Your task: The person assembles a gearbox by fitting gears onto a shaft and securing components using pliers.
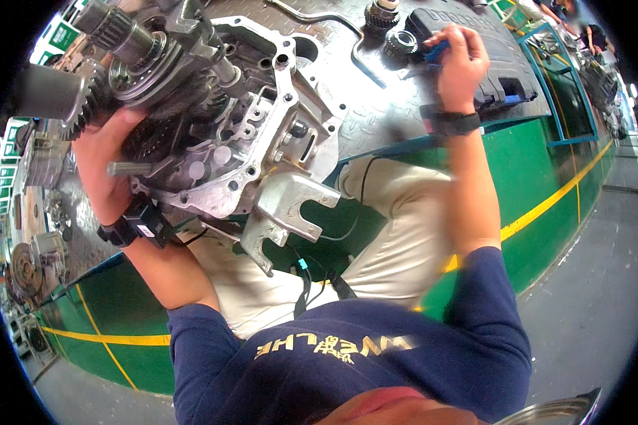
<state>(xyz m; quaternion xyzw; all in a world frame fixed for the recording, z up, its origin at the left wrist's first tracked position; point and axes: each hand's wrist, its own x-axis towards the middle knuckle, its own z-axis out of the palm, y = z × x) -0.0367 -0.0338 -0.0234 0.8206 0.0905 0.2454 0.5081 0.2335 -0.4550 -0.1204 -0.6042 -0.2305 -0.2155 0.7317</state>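
My left hand (106, 159) is wrapped against a toothed gear shaft (85, 99) at the upper left. Its thumb shows and the other fingers are mostly hidden by the metal. Beside it stands an open aluminium gearbox housing (290, 106) with more gears and shafts in it, among them a splined shaft (113, 32). A forked metal bracket (280, 205) juts from the housing toward my lap. At the upper right, my right hand (462, 64) is raised with curled fingers, close to a small blue thing (436, 53). What the fingers hold, if anything, is unclear.
A dark plastic case (500, 60) with blue latches lies on the metal-plated bench (365, 127). Two loose gears (402, 44) and a bent metal rod (358, 46) are near it. A blue frame (560, 85) stands at the right. More metal parts (32, 262) lie left.
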